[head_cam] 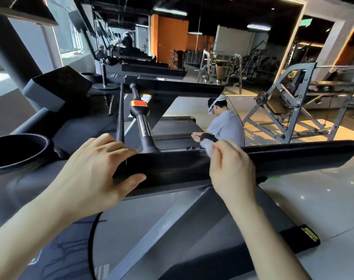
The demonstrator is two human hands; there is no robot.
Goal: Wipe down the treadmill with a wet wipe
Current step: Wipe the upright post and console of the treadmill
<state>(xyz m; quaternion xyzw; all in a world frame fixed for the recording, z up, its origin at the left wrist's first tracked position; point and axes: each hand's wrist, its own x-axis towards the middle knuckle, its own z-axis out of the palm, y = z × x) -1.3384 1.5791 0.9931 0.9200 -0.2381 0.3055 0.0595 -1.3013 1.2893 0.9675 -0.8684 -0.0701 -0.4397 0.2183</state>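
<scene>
left hand (91, 168): bare, no glove | right hand (230, 170): bare | forearms: bare, no sleeves visible

Dim, backlit gym; window glare left, fisheye-bent edges, slight blur.

Two hands were counted on the black handrail (273, 156): the left hand (91, 170) toward its near end, the right hand (230, 168) at mid-length. One wet wipe (207, 145) was noted, at the right hand. One cup holder (18, 152) lay left of the handrail. Beyond the handrail: one red-labelled crossbar (140, 116) and one seated person (225, 124).
</scene>
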